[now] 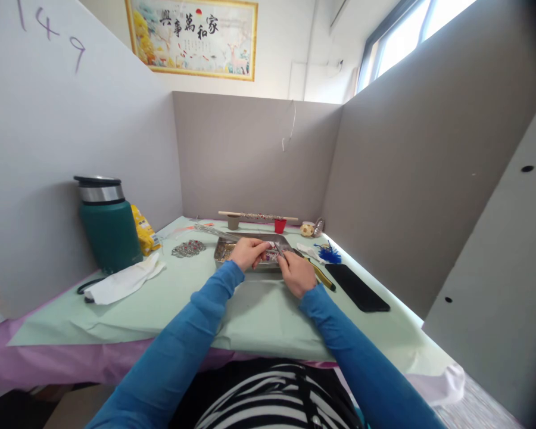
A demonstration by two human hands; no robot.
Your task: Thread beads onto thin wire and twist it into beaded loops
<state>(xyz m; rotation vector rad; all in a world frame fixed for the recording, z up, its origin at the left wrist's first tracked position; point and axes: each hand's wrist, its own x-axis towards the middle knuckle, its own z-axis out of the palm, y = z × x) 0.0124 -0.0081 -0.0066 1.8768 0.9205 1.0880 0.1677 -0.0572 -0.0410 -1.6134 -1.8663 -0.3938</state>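
My left hand (pixel 249 254) is closed in a pinch over the metal tray (pixel 218 257), on a bundle of thin wires (pixel 214 231) that sticks out to the left. My right hand (pixel 297 274) is closed beside it at the tray's right front. A thin grey metal piece (pixel 278 249) points out of its fingers toward the left hand; its kind is too small to tell. Small beads show in the tray, partly hidden by the hands. Just right of my right hand is a yellow-and-black tool handle (pixel 325 279), its front end hidden.
A beaded stick (pixel 259 215) spans a grey cup (pixel 233 222) and a red cup (pixel 280 225) behind the tray. Left are a beaded piece (pixel 188 248), white cloth (pixel 127 280) and green bottle (pixel 109 232). Right are a phone (pixel 356 287) and blue tuft (pixel 329 252). Partitions enclose the table.
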